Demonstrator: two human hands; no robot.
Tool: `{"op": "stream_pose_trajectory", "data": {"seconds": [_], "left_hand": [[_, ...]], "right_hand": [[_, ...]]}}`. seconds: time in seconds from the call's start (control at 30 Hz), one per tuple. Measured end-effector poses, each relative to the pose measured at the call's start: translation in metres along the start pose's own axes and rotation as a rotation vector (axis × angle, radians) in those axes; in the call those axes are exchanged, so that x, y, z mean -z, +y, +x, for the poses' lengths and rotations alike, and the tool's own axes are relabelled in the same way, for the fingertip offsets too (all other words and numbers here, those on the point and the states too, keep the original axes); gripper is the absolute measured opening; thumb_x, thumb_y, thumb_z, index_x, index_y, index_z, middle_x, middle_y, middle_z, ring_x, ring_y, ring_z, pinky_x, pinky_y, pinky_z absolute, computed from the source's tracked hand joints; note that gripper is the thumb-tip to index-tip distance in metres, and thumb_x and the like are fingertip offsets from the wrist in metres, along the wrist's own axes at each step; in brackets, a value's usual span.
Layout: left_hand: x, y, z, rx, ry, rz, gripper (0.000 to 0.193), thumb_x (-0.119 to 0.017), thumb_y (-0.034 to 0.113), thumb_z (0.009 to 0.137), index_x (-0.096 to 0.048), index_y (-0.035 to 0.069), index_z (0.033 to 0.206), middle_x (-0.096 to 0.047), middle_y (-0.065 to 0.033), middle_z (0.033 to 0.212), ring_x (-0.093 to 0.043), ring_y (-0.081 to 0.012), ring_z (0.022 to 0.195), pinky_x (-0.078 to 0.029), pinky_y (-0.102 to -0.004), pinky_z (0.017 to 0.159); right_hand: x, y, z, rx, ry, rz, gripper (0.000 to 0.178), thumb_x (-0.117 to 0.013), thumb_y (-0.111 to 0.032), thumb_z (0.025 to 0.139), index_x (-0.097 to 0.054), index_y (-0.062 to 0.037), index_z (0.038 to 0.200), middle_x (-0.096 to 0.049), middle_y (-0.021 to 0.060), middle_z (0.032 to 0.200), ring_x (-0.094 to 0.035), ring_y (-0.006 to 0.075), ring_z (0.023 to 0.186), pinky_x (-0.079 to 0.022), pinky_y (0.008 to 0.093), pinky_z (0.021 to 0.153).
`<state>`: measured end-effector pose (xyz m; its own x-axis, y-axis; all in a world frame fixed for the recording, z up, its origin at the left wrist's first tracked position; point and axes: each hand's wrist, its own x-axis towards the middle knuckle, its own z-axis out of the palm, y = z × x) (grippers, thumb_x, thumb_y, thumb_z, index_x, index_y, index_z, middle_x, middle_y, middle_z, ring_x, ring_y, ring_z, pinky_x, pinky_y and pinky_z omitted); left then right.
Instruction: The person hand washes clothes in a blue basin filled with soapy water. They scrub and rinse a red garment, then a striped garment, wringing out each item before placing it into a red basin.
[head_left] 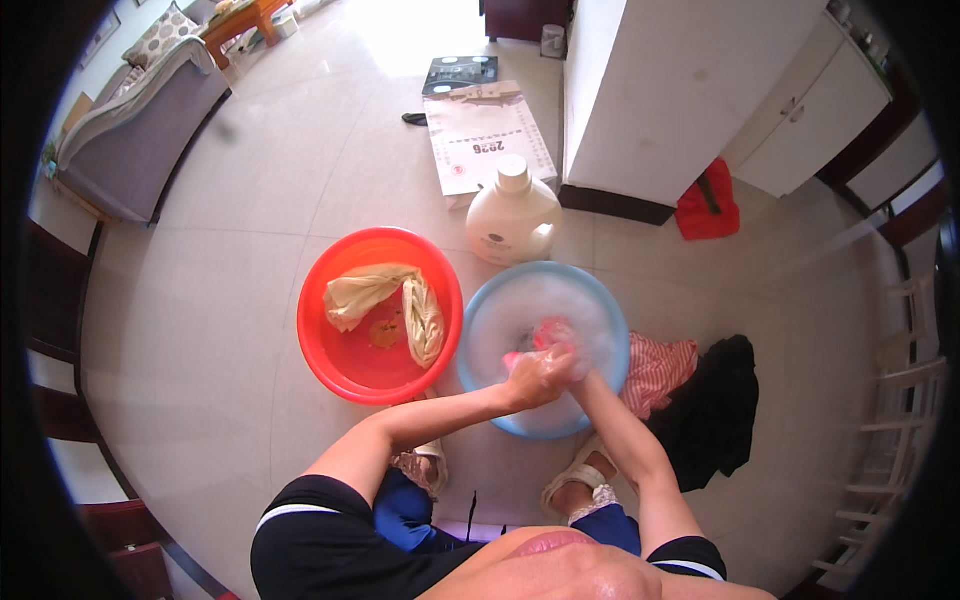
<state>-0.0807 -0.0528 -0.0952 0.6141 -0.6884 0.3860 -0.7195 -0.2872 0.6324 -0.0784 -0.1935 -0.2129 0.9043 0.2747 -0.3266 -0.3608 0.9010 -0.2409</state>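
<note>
A light blue basin (616,315) of foamy, cloudy water stands on the floor in front of me. Over it my left hand (536,382) and my right hand (566,362) are pressed close together, both closed on a wet bright pink cloth (553,331). Suds coat my fingers. Part of the cloth shows beyond my hands, and the rest is hidden by them or by the foam. To the left, beside the blue basin, a red basin (312,335) contains a twisted, pale yellow cloth (424,318).
Behind the basins stands a cream detergent jug (512,222), then a white paper bag (485,145) and a dark scale (460,74). Striped red-and-white cloth (662,368) and black cloth (715,415) lie right of the blue basin. A white wall block (660,100) rises at back right.
</note>
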Motion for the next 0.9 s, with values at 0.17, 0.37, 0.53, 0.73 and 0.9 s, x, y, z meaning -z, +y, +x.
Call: {"op": "stream_pose_trajectory", "data": {"seconds": [0.17, 0.37, 0.53, 0.73, 0.9], "left_hand": [[0.001, -0.004, 0.007, -0.078, -0.020, 0.071, 0.026, -0.063, 0.008, 0.066, -0.053, 0.009, 0.090, -0.053, -0.0106, 0.077, -0.058, -0.0282, 0.064, -0.047, -0.0392, 0.049], [0.001, -0.010, 0.012, -0.243, 0.046, 0.083, 0.018, -0.062, 0.009, 0.068, -0.053, 0.007, 0.084, -0.053, -0.0106, 0.070, -0.057, -0.0253, 0.056, -0.047, -0.0344, 0.047], [-0.002, -0.002, 0.022, -0.173, 0.062, 0.193, 0.010, -0.060, 0.014, 0.074, -0.053, 0.006, 0.076, -0.055, -0.0110, 0.066, -0.057, -0.0270, 0.052, -0.047, -0.0362, 0.045], [-0.007, -0.043, 0.009, 0.135, -0.074, 0.029, 0.009, -0.054, 0.015, 0.080, -0.058, 0.007, 0.083, -0.060, -0.0152, 0.071, -0.060, -0.0355, 0.062, -0.047, -0.0469, 0.053], [-0.022, -0.085, -0.007, 0.405, -0.067, 0.059, 0.029, -0.045, 0.030, 0.091, -0.063, 0.008, 0.097, -0.063, -0.0236, 0.086, -0.060, -0.0441, 0.080, -0.048, -0.0501, 0.070]], "right_hand": [[-0.007, -0.003, -0.008, 0.069, 0.020, -0.132, 0.021, -0.056, -0.032, 0.085, -0.055, -0.0119, 0.092, -0.054, 0.0044, 0.084, -0.054, 0.0196, 0.079, -0.046, 0.0363, 0.071], [-0.030, 0.013, -0.012, 0.309, 0.460, -0.689, 0.016, -0.054, -0.032, 0.087, -0.051, -0.0161, 0.089, -0.044, -0.0013, 0.079, -0.047, 0.0157, 0.072, -0.045, 0.0331, 0.069], [0.056, 0.000, 0.003, 0.114, -0.002, -0.032, 0.021, -0.052, -0.033, 0.086, -0.053, -0.0123, 0.086, -0.054, 0.0032, 0.085, -0.054, 0.0193, 0.080, -0.046, 0.0352, 0.072], [-0.039, 0.017, -0.021, -0.090, 0.316, -0.177, 0.035, -0.041, -0.037, 0.090, -0.060, -0.0099, 0.102, -0.062, 0.0088, 0.105, -0.059, 0.0250, 0.097, -0.049, 0.0392, 0.081], [-0.017, 0.002, -0.024, -0.018, 0.267, -0.345, 0.052, -0.040, -0.055, 0.093, -0.058, -0.0096, 0.111, -0.062, 0.0071, 0.107, -0.062, 0.0204, 0.094, -0.050, 0.0353, 0.083]]}}
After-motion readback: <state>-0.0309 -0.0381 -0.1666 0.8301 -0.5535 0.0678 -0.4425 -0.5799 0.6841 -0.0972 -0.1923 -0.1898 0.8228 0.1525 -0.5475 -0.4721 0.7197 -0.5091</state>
